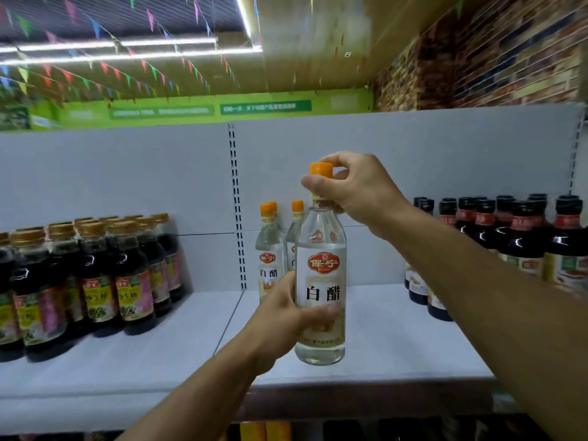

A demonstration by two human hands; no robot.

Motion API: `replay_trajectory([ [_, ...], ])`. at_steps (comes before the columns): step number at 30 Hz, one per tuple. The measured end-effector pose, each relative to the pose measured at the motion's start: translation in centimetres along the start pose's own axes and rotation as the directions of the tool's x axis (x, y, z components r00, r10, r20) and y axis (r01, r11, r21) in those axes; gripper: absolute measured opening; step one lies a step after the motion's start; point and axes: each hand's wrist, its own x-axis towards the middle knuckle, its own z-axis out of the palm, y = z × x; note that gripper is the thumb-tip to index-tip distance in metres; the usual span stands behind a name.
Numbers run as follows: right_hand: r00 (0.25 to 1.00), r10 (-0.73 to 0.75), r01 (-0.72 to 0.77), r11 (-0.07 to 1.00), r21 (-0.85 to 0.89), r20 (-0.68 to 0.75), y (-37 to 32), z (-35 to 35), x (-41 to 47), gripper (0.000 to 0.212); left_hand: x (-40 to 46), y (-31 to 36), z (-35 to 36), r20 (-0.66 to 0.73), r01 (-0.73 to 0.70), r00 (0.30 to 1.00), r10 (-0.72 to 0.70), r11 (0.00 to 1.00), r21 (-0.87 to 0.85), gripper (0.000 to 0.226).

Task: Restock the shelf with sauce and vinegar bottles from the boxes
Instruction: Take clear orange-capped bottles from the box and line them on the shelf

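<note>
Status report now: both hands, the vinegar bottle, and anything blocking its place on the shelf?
Left hand grips white vinegar bottle at label; right hand pinches its orange cap. Two vinegar bottles stand behind. Shelf open beside them.

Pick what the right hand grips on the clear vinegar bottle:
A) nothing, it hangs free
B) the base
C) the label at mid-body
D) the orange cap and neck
D: the right hand pinches the orange cap and neck of the clear vinegar bottle, while the left hand holds the body.
</note>
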Motion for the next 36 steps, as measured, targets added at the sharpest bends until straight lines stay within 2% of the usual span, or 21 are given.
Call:
replay_trajectory([
  [5,0.99,0.125,-0.125,0.992,-0.005,0.068,3.5,2.7,1.6,0.03,3.5,-2.4,-1.6,0.016,0.02,1.0,-0.019,1.0,-0.014,0.04],
  [8,0.983,0.182,-0.183,0.983,0.02,0.038,5.5,3.7,3.2,0.036,5.6,-4.0,-2.3,0.008,0.038,0.999,-0.038,0.999,0.002,0.041],
  [11,0.977,0.213,-0.213,0.977,-0.003,0.005,7.7,5.0,4.3,0.025,7.3,-5.8,-2.9,-0.019,0.052,0.999,-0.051,0.998,0.041,0.039],
  [14,0.977,0.212,-0.212,0.976,-0.038,-0.016,9.7,6.4,5.3,0.021,8.4,-8.1,-3.2,-0.097,0.06,0.994,-0.041,0.979,0.197,0.031],
  [18,0.979,0.205,-0.205,0.976,-0.07,-0.018,11.6,7.9,7.0,0.022,9.9,-10.7,-3.7,-0.195,0.122,0.981,-0.022,0.846,0.518,0.04],
  [24,0.972,0.234,-0.233,0.964,-0.126,-0.012,13.5,9.4,8.7,0.027,11.9,-11.7,-3.9,-0.253,0.178,0.967,-0.024,0.774,0.607,0.041],
  [28,0.968,0.252,-0.252,0.96,-0.122,-0.014,14.8,9.8,9.4,0.02,13.0,-12.0,-4.3,-0.249,0.201,0.968,-0.044,0.731,0.652,0.036],
  [32,0.965,0.261,-0.262,0.953,-0.15,-0.031,16.2,10.0,10.1,0.025,13.6,-13.0,-4.1,-0.202,0.174,0.978,-0.05,0.73,0.661,0.027],
  [36,0.967,0.253,-0.256,0.953,-0.16,-0.038,16.3,10.5,10.6,0.025,14.2,-13.9,-3.8,-0.135,0.138,0.989,-0.058,0.678,0.722,0.038],
])
